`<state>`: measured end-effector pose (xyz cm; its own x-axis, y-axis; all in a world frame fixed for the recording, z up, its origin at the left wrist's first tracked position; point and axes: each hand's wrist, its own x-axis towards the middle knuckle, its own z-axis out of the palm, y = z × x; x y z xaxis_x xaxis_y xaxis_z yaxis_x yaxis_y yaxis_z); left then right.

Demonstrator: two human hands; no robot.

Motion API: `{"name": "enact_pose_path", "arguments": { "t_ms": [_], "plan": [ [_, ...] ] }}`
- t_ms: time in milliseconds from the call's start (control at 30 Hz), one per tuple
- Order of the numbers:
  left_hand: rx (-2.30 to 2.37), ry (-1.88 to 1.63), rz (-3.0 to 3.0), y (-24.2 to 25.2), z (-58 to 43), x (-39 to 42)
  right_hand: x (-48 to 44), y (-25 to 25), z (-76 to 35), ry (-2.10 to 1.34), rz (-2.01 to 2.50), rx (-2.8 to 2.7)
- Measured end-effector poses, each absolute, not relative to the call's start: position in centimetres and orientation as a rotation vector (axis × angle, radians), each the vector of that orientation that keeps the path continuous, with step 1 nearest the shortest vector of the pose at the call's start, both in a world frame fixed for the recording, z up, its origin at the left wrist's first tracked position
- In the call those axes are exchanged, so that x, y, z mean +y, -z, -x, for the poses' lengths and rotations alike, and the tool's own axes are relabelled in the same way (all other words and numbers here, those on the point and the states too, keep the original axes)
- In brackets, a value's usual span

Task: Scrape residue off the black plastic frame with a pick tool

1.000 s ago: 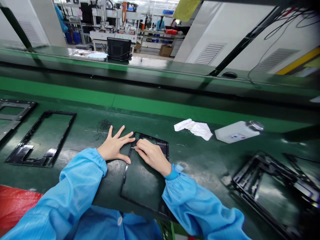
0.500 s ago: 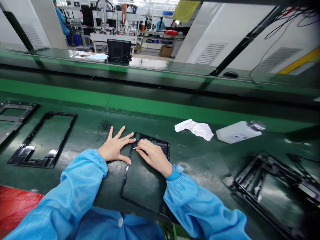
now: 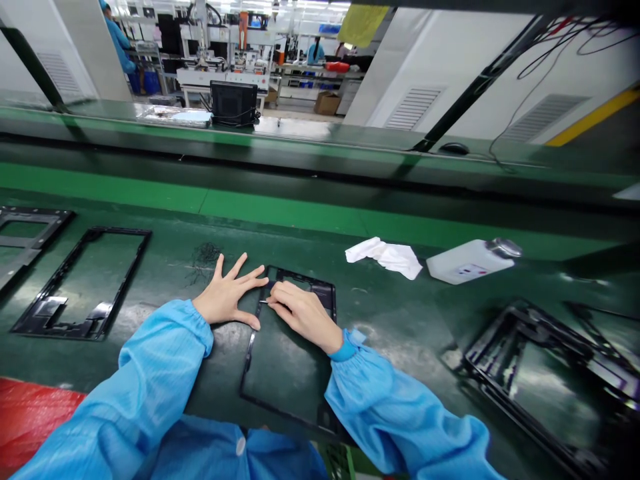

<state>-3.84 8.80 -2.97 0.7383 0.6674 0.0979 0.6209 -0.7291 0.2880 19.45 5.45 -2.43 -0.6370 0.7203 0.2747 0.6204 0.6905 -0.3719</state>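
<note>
A black rectangular plastic frame [image 3: 326,293] lies flat on the green bench in front of me. My left hand [image 3: 226,297] is spread wide at its upper left edge, with fingertips and thumb touching or close to the rim. Closed in a pinch, my right hand [image 3: 303,315] holds a small thin silvery tool [image 3: 265,301] whose tip is at the frame's left rim. The tool's exact kind is hidden by the fingers. Above my left hand lies a tangle of fine black strands [image 3: 205,255].
Other black frames lie to the left [image 3: 120,293] and in a pile on the right [image 3: 500,393]. A crumpled white cloth [image 3: 387,257] is beside a white bottle [image 3: 470,261] lying tilted. Red plastic sheeting [image 3: 35,417] covers the near left corner. People in blue stand far behind.
My right hand and the tool tip have shifted slightly down along the left rim. My left hand stays spread in place. The whole view has moved a little.
</note>
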Motion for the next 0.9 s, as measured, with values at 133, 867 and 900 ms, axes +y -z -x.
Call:
{"name": "enact_pose_path", "arguments": {
  "t_ms": [133,867,900],
  "plan": [
    [1.022,-0.295,-2.707,2.92,3.84,8.76,5.46,2.42,-19.47,-0.336,1.054,-2.500],
    [1.031,-0.278,-2.732,2.83,3.83,8.70,5.36,2.57,-19.53,-0.364,0.992,-2.535],
    [1.031,-0.273,-2.728,2.80,3.83,8.71,5.37,2.57,-19.53,-0.355,1.014,-2.524]
  ]
}}
